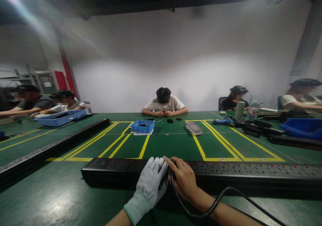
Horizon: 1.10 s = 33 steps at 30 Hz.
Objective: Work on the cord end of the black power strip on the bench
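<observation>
rested the gloved left hand [151, 180] on the black power strip [226, 169], with fingers straight and close together; bent the bare right hand [184, 177] right beside it, above a trailing black cable [198, 216]. could not tell of a grip under either. found the strip lying across the green table [57, 199], before yellow lines [144, 147]. noticed a white sheet [47, 84] at back left and a clear bottle [253, 112] at right, both with print too small to read.

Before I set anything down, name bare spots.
Bare tabletop lies between the nearest power strip and small blue bin, also left of the gloved left hand, this side of the strip. It's crowded around the water bottle.
</observation>
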Motion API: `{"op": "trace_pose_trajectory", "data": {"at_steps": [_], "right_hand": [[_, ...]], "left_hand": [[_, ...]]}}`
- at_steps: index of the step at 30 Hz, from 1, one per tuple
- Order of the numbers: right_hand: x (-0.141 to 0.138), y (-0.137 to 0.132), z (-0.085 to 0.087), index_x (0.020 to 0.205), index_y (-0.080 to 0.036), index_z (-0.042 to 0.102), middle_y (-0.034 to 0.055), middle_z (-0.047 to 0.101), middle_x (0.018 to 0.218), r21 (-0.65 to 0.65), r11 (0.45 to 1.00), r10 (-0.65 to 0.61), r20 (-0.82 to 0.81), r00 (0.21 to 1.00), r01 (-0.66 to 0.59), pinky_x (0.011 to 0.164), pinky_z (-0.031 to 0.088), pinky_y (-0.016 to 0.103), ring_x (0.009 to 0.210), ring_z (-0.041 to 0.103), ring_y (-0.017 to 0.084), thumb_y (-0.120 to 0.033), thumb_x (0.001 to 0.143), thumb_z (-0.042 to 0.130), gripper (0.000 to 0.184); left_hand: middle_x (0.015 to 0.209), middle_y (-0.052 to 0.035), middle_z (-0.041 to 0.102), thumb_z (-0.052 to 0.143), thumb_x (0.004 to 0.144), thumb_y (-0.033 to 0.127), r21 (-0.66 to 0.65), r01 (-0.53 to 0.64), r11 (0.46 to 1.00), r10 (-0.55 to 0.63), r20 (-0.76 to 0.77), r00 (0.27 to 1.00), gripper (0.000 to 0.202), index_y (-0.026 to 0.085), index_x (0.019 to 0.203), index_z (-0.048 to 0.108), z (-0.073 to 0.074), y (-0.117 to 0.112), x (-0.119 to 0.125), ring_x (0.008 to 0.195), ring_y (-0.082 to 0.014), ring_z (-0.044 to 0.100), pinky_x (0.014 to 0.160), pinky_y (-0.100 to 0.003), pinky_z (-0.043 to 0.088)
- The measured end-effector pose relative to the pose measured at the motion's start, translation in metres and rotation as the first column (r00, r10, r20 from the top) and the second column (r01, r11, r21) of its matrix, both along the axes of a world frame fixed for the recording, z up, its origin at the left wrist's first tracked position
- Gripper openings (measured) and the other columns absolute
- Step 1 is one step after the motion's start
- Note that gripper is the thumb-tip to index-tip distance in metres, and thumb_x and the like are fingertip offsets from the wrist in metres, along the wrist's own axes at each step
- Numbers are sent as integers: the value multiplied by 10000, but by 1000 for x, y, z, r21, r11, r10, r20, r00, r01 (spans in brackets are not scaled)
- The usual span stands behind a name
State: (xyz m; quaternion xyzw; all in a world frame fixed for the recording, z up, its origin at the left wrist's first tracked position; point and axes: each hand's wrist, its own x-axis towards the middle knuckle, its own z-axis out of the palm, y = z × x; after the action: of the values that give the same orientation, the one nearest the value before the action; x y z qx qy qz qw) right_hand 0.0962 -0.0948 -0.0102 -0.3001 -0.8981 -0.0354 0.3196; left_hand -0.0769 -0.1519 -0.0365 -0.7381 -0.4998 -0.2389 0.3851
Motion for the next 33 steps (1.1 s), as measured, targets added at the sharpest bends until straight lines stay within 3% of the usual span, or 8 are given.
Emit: {"op": "trace_pose_trajectory", "data": {"at_steps": [7,21,28,33], "right_hand": [[-1,3,-3,1309,-261,434,78,510,1207,0,1000,-6,7,1000,6,884,411,350,1032,495,218,-134,766,521,564],[-2,3,3,1188,-196,459,89,512,1167,-21,999,50,64,997,-49,903,379,370,1039,473,228,-144,765,502,428],[-2,4,3,1152,-195,465,86,510,1143,-23,999,42,76,996,-40,859,381,350,991,471,221,-153,773,507,384],[-2,2,4,1118,-203,474,75,505,1103,-24,999,29,86,996,-27,845,378,344,965,460,216,-147,768,506,355]], "left_hand": [[1345,-107,462,494,826,277,-20,-69,997,67,-66,996,544,173,1349,386,0,0,-1,1268,-292,383,1042,-488,344],[1389,-95,413,487,823,202,-77,-59,995,54,-67,996,573,197,1379,349,-4,-6,-4,1282,-296,364,1038,-498,351],[1424,-61,369,486,821,205,-74,-43,996,40,-39,998,621,228,1410,289,0,-15,-4,1302,-268,338,1047,-461,355],[1435,-54,355,467,820,222,-159,-18,987,9,-56,998,619,229,1412,285,3,-18,-11,1300,-255,343,1047,-437,355]]}}
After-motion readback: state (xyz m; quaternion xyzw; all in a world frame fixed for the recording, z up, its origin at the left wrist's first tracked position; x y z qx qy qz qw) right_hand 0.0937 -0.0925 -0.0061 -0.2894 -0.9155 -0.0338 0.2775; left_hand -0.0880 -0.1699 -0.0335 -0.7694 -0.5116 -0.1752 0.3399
